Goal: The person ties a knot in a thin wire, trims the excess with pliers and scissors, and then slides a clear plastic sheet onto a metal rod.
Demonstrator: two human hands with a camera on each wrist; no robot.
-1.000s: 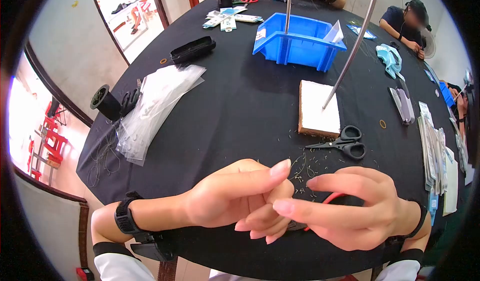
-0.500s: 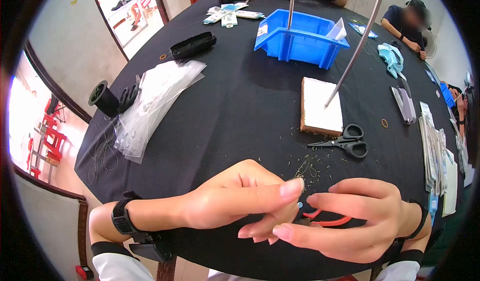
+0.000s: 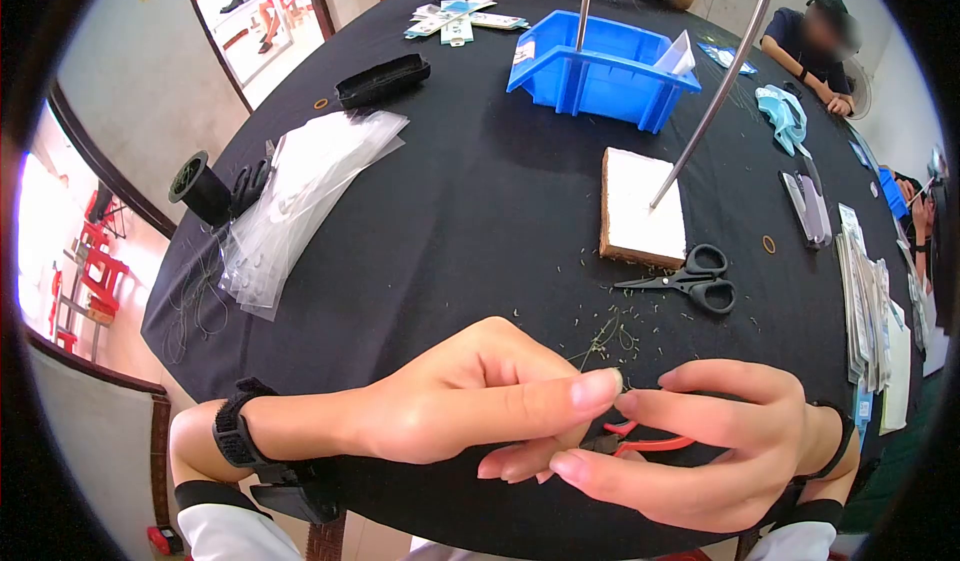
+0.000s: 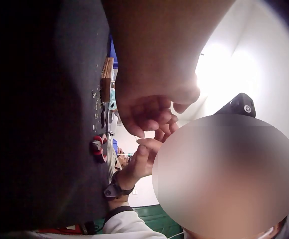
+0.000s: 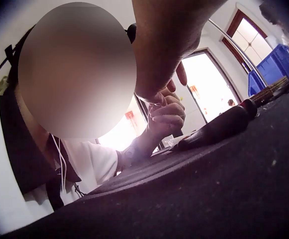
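Observation:
My left hand (image 3: pixel 480 401) is above the table's near edge, its thumb laid along bent fingers; it seems to pinch a thin line (image 3: pixel 597 345) that loops over the cloth beyond. Close against its thumb tip is my right hand (image 3: pixel 710 441), fingers bent and spread, with no held thing plain between them. Behind the fingertips lie red-handled pliers (image 3: pixel 655 445). In the left wrist view, the fingertips of the left hand (image 4: pixel 152 107) and right hand (image 4: pixel 143 158) meet. The right wrist view shows the left hand (image 5: pixel 167 117) curled beneath the right (image 5: pixel 167 55).
Black scissors (image 3: pixel 690 281) lie by a white-topped block (image 3: pixel 642 209) carrying a metal rod. A blue bin (image 3: pixel 600 76) stands farther back. At left are clear bags (image 3: pixel 300 201) and a black spool (image 3: pixel 203 191); at right, a stapler (image 3: pixel 806 206) and packets (image 3: pixel 866 306). Others sit across the table.
My left hand has shifted a little right, and its thumb tip now meets the right hand's fingers. The right hand has moved slightly down and its fingers changed pose. The pliers show more.

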